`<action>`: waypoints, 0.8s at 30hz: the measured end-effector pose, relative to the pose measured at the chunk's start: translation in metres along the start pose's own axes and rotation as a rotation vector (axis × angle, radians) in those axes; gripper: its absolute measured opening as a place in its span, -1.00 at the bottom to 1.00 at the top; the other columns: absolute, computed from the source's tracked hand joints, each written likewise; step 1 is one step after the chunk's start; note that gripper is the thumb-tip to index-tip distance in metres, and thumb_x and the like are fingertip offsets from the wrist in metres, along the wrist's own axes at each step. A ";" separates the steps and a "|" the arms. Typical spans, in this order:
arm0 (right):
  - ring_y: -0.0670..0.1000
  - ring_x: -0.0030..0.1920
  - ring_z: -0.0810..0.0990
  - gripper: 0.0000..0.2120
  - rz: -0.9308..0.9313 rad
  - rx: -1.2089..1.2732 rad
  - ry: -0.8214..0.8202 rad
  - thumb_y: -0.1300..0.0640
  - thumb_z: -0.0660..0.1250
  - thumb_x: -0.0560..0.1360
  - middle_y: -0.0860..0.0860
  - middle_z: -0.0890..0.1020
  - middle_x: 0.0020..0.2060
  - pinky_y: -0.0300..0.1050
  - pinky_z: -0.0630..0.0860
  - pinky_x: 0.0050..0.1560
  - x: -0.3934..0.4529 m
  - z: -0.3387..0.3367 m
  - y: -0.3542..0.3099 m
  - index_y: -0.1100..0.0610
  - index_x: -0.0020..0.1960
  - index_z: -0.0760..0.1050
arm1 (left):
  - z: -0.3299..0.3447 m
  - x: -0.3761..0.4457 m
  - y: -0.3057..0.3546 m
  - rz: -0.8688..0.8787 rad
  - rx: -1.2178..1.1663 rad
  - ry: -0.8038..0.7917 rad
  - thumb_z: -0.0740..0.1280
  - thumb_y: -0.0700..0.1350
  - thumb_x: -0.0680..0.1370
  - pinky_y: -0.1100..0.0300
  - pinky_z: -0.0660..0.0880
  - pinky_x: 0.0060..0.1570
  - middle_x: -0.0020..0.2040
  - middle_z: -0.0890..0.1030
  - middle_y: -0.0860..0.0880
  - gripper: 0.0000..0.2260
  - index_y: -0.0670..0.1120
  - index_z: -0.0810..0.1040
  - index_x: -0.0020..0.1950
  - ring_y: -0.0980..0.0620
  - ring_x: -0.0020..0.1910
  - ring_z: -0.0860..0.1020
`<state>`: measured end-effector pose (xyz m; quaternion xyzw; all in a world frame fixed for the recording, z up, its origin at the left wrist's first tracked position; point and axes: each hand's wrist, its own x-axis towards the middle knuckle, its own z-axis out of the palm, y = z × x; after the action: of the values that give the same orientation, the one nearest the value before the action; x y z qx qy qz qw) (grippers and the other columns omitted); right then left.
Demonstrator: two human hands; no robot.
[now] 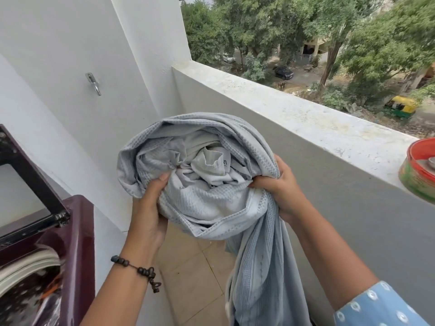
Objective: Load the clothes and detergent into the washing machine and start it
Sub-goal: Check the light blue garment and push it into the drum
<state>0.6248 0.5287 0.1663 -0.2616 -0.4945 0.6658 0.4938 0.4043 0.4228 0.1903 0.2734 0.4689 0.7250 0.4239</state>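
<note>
I hold a bunched pale grey-blue cloth bundle at chest height over the balcony floor. My left hand grips its lower left side, and my right hand grips its right side. A long tail of the cloth hangs down below my right hand. The maroon top-load washing machine stands at the lower left, apart from the bundle, with its dark lid raised. Inside its drum some dark clothes show, blurred.
A white wall with a metal hook rises on the left. The grey balcony parapet runs along the right, with an orange-rimmed round tin on its ledge. Beige floor tiles lie below.
</note>
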 end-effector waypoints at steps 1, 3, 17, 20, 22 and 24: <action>0.19 -0.02 0.67 -0.43 -0.012 -0.003 -0.010 0.43 0.39 0.21 0.15 0.69 -0.02 0.16 0.63 -0.03 0.002 -0.001 -0.005 0.13 0.20 0.52 | -0.006 -0.004 -0.002 -0.041 0.039 -0.034 0.61 0.07 0.17 0.15 0.62 0.03 0.15 0.68 -0.06 -0.38 -0.09 0.63 0.19 -0.01 0.18 0.62; 0.14 -0.05 0.68 -0.44 -0.034 -0.026 -0.028 0.44 0.38 0.21 0.10 0.70 -0.06 0.09 0.64 -0.10 0.004 -0.004 -0.013 0.11 0.17 0.54 | -0.018 -0.009 -0.005 -0.110 0.091 -0.104 0.68 0.12 0.10 0.11 0.61 0.08 0.20 0.66 -0.06 -0.28 -0.06 0.63 0.20 0.00 0.20 0.62; -0.02 0.00 0.66 -0.66 -0.208 -0.669 -0.519 0.26 0.46 0.34 0.00 0.68 -0.03 0.03 0.58 0.07 0.008 0.040 -0.064 0.09 0.10 0.60 | 0.014 -0.020 0.053 0.424 1.499 -0.556 0.42 0.51 0.06 -0.24 -0.25 0.51 0.57 -0.25 0.31 0.24 0.39 -0.38 0.47 0.20 0.55 -0.32; -0.01 -0.04 0.66 -0.70 -0.273 -0.717 -0.583 0.23 0.46 0.36 -0.01 0.67 -0.07 0.06 0.58 0.01 0.006 0.053 -0.074 0.11 0.08 0.59 | 0.024 -0.015 0.048 0.497 1.279 -0.543 0.49 0.37 0.16 -0.07 0.37 0.39 0.43 0.40 0.25 0.09 0.32 -0.06 0.55 0.15 0.38 0.43; -0.09 -0.06 0.64 -0.67 -0.328 -0.779 -0.592 0.22 0.46 0.37 -0.05 0.66 -0.08 -0.04 0.55 -0.02 0.004 0.054 -0.081 0.12 0.12 0.56 | 0.024 -0.015 0.041 0.632 1.126 -0.464 0.51 0.28 0.22 0.21 0.57 -0.07 0.06 0.62 0.22 -0.19 0.23 0.27 0.40 0.21 -0.03 0.62; -0.19 0.01 0.59 -0.52 -0.361 -0.850 -0.590 0.20 0.48 0.35 -0.13 0.61 0.03 -0.19 0.50 0.04 0.004 0.052 -0.083 0.06 0.24 0.47 | 0.026 -0.017 0.035 0.698 1.010 -0.380 0.53 0.17 0.28 0.27 0.54 -0.25 -0.08 0.63 0.16 -0.38 0.12 0.39 0.27 0.18 -0.19 0.62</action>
<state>0.6130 0.5138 0.2626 -0.1513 -0.8745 0.3573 0.2911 0.4206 0.4124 0.2332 0.6998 0.5526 0.4490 0.0576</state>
